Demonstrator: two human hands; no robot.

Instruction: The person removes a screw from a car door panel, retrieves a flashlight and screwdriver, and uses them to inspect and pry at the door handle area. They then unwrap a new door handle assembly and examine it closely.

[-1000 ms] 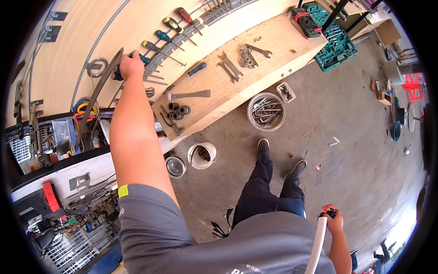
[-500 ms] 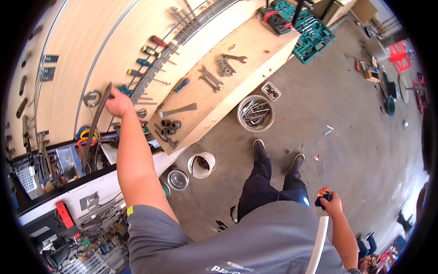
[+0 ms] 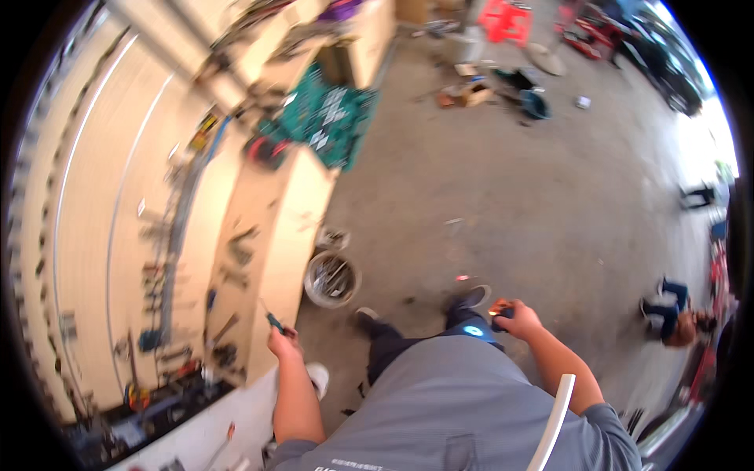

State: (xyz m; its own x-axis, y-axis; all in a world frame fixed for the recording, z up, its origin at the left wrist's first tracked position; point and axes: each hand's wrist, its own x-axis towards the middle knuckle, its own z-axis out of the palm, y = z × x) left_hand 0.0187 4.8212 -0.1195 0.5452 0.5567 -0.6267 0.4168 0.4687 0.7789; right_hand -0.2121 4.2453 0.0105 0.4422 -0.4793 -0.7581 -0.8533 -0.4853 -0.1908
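Lower left of centre, our left hand (image 3: 283, 344) grasps a screwdriver (image 3: 272, 319), likely light, stiff and best held by its handle (image 3: 276, 323); lower right of centre, our right hand (image 3: 521, 320) clasps an orange-black object (image 3: 500, 308).

Left of centre, a round whitish tub (image 3: 334, 303) sits right of a long pale wooden bench (image 3: 287, 228), a green tool case (image 3: 334, 118) higher up.

Open floor (image 3: 503, 188) stretches ahead of the right hand (image 3: 517, 320); a wooden bench (image 3: 292, 212) and round tub (image 3: 358, 280) hem in the left hand (image 3: 284, 343).
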